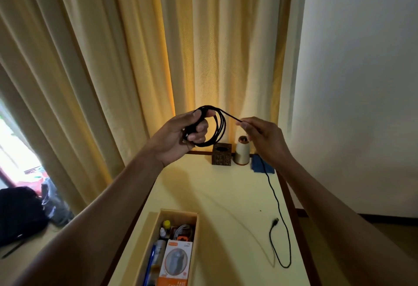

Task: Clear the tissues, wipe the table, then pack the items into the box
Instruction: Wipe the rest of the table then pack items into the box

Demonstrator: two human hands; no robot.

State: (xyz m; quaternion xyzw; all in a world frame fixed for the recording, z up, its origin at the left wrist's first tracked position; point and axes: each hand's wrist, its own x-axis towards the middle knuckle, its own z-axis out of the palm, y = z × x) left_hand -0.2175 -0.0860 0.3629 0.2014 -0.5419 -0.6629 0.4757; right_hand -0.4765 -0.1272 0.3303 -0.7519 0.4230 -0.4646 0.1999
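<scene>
Over a pale yellow tabletop [226, 193], L hand [178, 136] grips a thin black cable [222, 127] wound in loops, fingers curled through the coil. R hand [264, 136] pinches a taut strand btwn thumb & forefinger. The cable's loose tail drops past a folded blue cloth [257, 164] onto the table. Its plug end lies right of the open light wooden box [178, 215], which is already part-filled w/ items.
</scene>
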